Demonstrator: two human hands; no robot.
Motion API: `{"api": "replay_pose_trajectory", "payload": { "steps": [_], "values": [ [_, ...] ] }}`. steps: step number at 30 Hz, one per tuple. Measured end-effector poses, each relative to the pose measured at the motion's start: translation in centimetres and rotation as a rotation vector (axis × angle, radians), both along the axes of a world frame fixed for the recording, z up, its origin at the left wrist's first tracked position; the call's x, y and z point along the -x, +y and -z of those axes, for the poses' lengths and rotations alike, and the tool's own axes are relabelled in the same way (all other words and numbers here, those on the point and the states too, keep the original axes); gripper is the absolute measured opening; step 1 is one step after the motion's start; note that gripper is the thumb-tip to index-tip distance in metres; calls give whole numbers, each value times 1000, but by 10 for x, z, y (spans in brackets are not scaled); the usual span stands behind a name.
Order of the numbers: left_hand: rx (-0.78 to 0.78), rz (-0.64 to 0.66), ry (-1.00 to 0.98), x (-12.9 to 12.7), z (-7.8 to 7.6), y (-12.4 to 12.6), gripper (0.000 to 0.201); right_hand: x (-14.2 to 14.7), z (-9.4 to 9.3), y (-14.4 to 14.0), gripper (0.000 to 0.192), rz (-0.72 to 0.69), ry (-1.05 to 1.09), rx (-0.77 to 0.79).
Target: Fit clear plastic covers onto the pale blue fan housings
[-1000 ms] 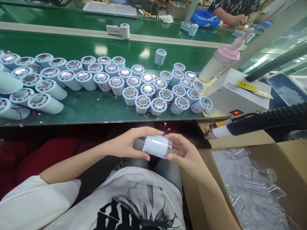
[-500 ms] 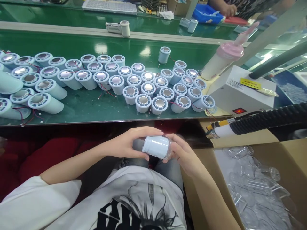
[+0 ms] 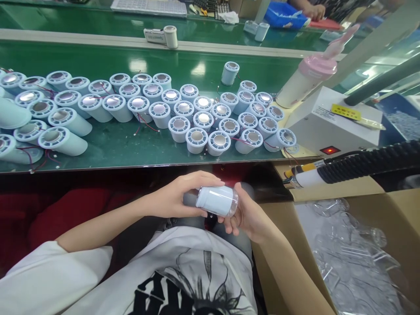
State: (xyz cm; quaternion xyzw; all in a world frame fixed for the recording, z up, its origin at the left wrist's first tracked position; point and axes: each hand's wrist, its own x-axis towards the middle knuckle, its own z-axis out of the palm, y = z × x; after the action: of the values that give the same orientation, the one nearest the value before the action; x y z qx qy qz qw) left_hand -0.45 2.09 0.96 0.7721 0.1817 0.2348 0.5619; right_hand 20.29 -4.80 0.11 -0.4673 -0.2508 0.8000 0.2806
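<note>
Above my lap, a light-blue cylinder (image 3: pixel 215 200) lies nearly on its side, its right part inside a clear plastic cup (image 3: pixel 234 204). My left hand (image 3: pixel 187 192) is closed around the cylinder's left end, fingers above and thumb below. At the cup's closed end is my right hand (image 3: pixel 247 214), with the thumb raised and the fingers loosely apart beneath it. The palm is close to the cup; whether it presses on it I cannot tell. On the green bench ahead stand several similar blue cylinders (image 3: pixel 197 139) with silver discs on top and thin red and dark wires.
To my right, an open cardboard box (image 3: pixel 274 258) contains several clear plastic cups (image 3: pixel 351 258). Above it are a black ribbed hose (image 3: pixel 370 162), a grey machine (image 3: pixel 331 122) with a lit red switch, and a pink-lidded bottle (image 3: pixel 305 83). Across the bench shows another person's hand (image 3: pixel 315 12).
My right hand has loosened: its thumb came off the cup's top and its fingers opened below. My left hand keeps its grip. The view has shifted slightly.
</note>
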Motion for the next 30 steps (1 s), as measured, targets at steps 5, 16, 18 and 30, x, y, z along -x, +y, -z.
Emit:
{"api": "replay_pose_trajectory", "payload": {
  "steps": [5,16,18,30],
  "values": [
    [249,-79,67,0,-5,-6,66,-2,8,-8,69,76,-241,-522],
    [262,22,64,2,-11,1,73,-14,11,-17,50,96,-328,-868],
    [291,51,55,4,-12,2,69,-13,10,-18,46,122,-234,-737],
    [558,33,240,2,-4,45,57,-22,9,-20,39,131,-544,-644]
  ]
}}
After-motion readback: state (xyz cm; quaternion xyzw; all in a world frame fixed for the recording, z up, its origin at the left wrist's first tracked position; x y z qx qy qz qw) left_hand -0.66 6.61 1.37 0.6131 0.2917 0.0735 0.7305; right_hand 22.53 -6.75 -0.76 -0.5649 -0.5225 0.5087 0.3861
